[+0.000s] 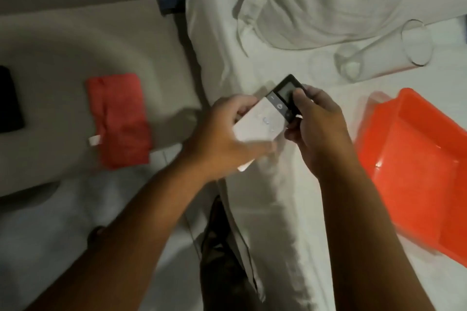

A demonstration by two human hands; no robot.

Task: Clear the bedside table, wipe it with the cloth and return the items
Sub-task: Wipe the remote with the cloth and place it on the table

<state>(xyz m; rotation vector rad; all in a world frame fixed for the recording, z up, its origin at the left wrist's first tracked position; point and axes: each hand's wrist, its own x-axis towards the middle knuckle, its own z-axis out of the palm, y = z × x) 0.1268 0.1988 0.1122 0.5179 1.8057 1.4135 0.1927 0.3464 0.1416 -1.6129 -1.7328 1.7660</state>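
Both my hands hold a white remote control point(262, 118) with a dark screen end, above the edge of the white bed point(290, 184). My left hand point(227, 134) grips its lower white part. My right hand point(313, 124) pinches the dark upper end, thumb on the screen. The red cloth point(118, 118) lies folded on the grey bedside table point(63, 53) to the left, apart from both hands.
A clear glass point(389, 50) lies on its side on the bed at the upper right. An orange plastic tray point(417, 159) rests on the bed at the right. A black object point(8, 101) sits at the table's left edge. A white pillow point(341, 0) lies at the top.
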